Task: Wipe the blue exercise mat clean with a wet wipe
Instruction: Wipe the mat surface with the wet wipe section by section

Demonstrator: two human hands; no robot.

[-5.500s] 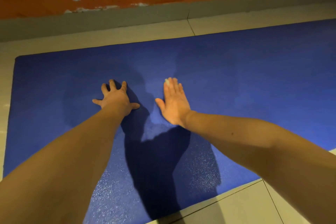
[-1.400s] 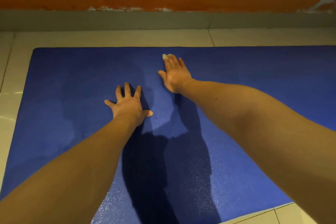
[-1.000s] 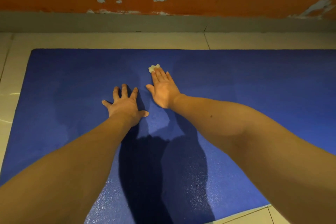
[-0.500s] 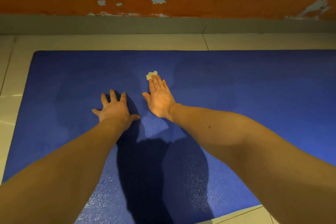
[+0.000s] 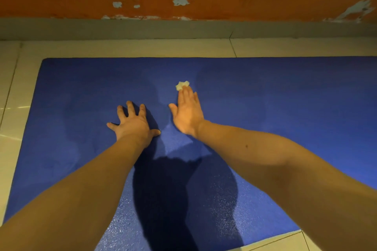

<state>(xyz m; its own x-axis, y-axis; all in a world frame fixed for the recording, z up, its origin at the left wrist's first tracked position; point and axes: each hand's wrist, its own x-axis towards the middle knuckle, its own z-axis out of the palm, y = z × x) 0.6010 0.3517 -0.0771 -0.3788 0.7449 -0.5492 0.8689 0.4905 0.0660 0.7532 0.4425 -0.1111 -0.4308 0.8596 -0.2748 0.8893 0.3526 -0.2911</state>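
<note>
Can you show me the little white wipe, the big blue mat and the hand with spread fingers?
crumpled white wet wipe (image 5: 182, 85): head view, its crumpled middle.
blue textured exercise mat (image 5: 285, 108): head view, bare right part.
left hand (image 5: 133, 123): head view, back of hand.

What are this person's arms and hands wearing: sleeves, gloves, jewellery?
Nothing worn shows. The left forearm and right forearm are bare; the left hand and right hand carry no gloves, rings or watch. One small dark spot marks the right forearm.

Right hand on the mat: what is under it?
A crumpled white wet wipe pokes out beneath the fingertips of the right hand, on the blue textured exercise mat. How far it extends underneath is covered.
</note>
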